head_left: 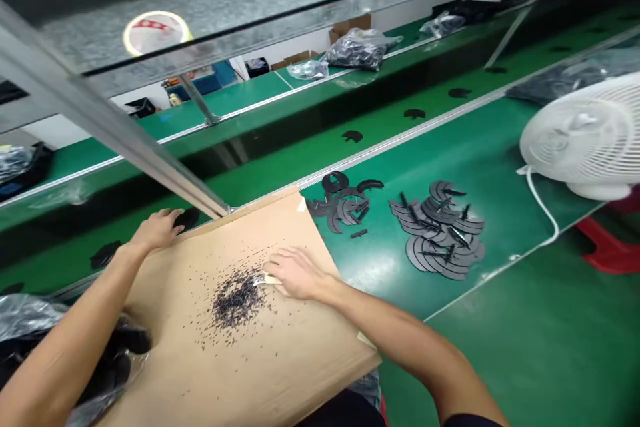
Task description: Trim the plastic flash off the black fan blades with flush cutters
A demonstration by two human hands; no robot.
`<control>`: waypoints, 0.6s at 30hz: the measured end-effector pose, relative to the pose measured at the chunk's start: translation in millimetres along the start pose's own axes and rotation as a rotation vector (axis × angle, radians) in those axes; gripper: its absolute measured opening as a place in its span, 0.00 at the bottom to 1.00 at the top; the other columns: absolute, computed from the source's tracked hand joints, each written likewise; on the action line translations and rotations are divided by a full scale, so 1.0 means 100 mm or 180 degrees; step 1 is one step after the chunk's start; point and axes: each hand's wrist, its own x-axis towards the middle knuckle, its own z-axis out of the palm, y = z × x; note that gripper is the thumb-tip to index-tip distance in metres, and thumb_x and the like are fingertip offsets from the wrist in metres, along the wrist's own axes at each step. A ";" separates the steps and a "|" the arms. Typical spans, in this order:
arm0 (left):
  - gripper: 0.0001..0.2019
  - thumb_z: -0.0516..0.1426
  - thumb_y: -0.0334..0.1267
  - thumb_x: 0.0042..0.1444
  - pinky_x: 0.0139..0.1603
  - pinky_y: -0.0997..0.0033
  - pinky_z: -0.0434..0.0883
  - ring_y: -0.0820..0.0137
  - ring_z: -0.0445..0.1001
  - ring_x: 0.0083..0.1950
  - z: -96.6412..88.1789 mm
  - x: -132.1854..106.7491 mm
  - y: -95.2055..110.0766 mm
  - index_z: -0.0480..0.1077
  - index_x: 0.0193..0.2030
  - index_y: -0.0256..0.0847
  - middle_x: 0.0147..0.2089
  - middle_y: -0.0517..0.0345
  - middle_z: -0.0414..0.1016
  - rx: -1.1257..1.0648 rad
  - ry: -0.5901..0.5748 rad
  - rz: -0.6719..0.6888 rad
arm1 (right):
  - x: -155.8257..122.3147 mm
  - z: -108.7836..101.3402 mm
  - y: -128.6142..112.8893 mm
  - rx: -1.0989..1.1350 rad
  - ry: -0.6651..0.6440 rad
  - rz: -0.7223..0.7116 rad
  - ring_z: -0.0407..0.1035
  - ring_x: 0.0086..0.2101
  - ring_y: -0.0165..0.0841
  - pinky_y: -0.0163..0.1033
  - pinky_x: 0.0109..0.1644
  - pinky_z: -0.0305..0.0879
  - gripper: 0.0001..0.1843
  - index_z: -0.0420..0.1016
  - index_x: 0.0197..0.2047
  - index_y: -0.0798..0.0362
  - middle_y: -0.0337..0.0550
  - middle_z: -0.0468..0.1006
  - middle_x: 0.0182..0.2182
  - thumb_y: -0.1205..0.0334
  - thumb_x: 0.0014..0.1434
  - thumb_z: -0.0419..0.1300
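The small tool is in my right hand, fingers curled round it, at the black bits on the cardboard. My left hand, loosely bent, is at a black part past its far edge; whether gripped, I can't tell.

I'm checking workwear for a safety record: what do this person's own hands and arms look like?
The left hand and right hand are ungloved, and no watch or bracelet shows at either wrist. The left forearm and right forearm are bare. A dark sleeve edges the right arm; no left sleeve is in view.
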 end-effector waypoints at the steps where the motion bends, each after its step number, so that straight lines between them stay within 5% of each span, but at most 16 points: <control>1: 0.24 0.56 0.56 0.54 0.56 0.35 0.75 0.34 0.77 0.58 -0.05 -0.03 0.03 0.79 0.47 0.39 0.51 0.37 0.82 0.0064 -0.0094 -0.0029 | -0.01 0.00 0.00 0.0001 -0.0012 0.0001 0.72 0.46 0.38 0.41 0.50 0.65 0.08 0.75 0.45 0.54 0.47 0.81 0.42 0.63 0.63 0.63; 4: 0.21 0.58 0.56 0.53 0.57 0.51 0.77 0.46 0.81 0.56 -0.26 -0.15 0.31 0.81 0.47 0.48 0.52 0.50 0.84 -0.0220 -0.0842 0.0367 | -0.03 0.03 -0.01 0.0042 -0.0006 -0.0052 0.73 0.46 0.38 0.42 0.52 0.66 0.07 0.75 0.46 0.55 0.48 0.81 0.44 0.64 0.63 0.62; 7: 0.21 0.55 0.58 0.60 0.57 0.62 0.77 0.56 0.81 0.57 -0.49 -0.14 0.93 0.79 0.54 0.55 0.57 0.59 0.82 -0.0670 -0.1484 0.1200 | -0.05 0.05 0.00 0.0026 0.0045 -0.0134 0.73 0.47 0.38 0.43 0.54 0.66 0.05 0.75 0.44 0.54 0.47 0.81 0.44 0.67 0.65 0.60; 10: 0.20 0.53 0.55 0.65 0.54 0.66 0.75 0.59 0.81 0.52 -0.57 0.21 1.70 0.79 0.51 0.50 0.55 0.55 0.83 -0.0535 -0.1288 0.1968 | -0.08 0.06 0.02 -0.0060 0.0170 -0.0180 0.73 0.47 0.39 0.43 0.53 0.67 0.05 0.75 0.44 0.55 0.46 0.82 0.43 0.67 0.65 0.60; 13: 0.17 0.53 0.50 0.66 0.54 0.65 0.75 0.60 0.80 0.50 -0.47 0.86 2.42 0.79 0.48 0.44 0.50 0.50 0.83 -0.0309 -0.0680 0.2487 | -0.11 0.08 0.03 -0.0116 0.0299 -0.0216 0.74 0.44 0.38 0.43 0.50 0.68 0.04 0.76 0.42 0.55 0.46 0.83 0.42 0.67 0.64 0.61; 18: 0.18 0.56 0.41 0.63 0.71 0.55 0.65 0.55 0.70 0.67 -0.12 2.00 3.32 0.75 0.56 0.39 0.63 0.45 0.76 -0.0403 0.0068 0.2402 | -0.11 0.16 0.03 -0.0089 0.0520 -0.0269 0.74 0.40 0.37 0.42 0.43 0.66 0.03 0.75 0.39 0.55 0.45 0.82 0.37 0.69 0.63 0.60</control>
